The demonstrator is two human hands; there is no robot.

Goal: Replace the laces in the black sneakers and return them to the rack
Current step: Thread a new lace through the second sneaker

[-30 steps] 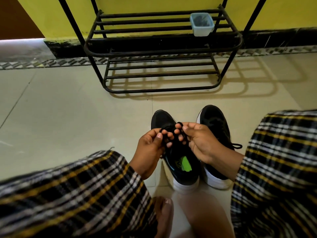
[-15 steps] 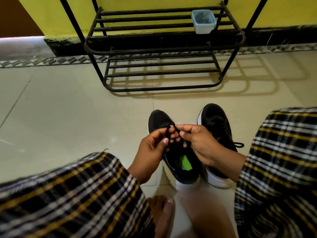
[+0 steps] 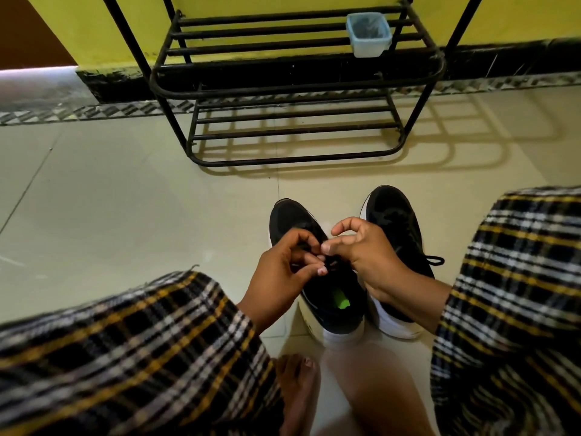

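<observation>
Two black sneakers with white soles stand side by side on the floor tiles, toes toward the rack. The left sneaker (image 3: 290, 217) has a green insole patch showing. My left hand (image 3: 283, 275) and my right hand (image 3: 361, 247) meet over its tongue, both pinching the black lace (image 3: 333, 262) between fingertips. The right sneaker (image 3: 393, 215) is laced, with a lace end (image 3: 435, 260) sticking out to its right. The black metal shoe rack (image 3: 295, 80) stands against the yellow wall ahead.
A small pale blue plastic container (image 3: 369, 34) sits on the rack's upper shelf at the right. My legs in plaid cloth flank the sneakers, and my bare foot (image 3: 297, 388) lies below them. Beige floor tiles spread to the left.
My hands have moved down closer onto the left sneaker's tongue, drawing the lace in tighter. My right index finger has lifted. The sneakers have stayed in place.
</observation>
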